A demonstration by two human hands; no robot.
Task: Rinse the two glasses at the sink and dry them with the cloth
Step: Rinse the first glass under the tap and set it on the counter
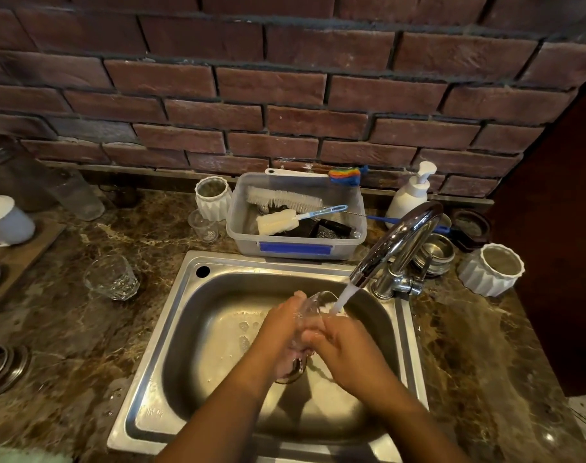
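Over the steel sink (pixel 171 329) my left hand (pixel 281 335) grips a clear glass (pixel 313 307), tilted with its mouth toward the tap. Water runs from the chrome faucet (pixel 398 242) onto the glass's rim. My right hand (pixel 345 349) is curled against the glass's right side, its fingers wet under the stream. A second clear glass (pixel 112 277) stands upright on the marble counter, left of the sink. A pale green cloth corner (pixel 20 456) shows at the bottom left edge.
A plastic tub of brushes (pixel 296 248) sits behind the sink, with a small glass (pixel 203 225) and a white ribbed cup (pixel 213 197) to its left. A soap pump (pixel 413 192), steel bowls (pixel 435 252) and another white ribbed cup (pixel 492 269) stand right of the faucet.
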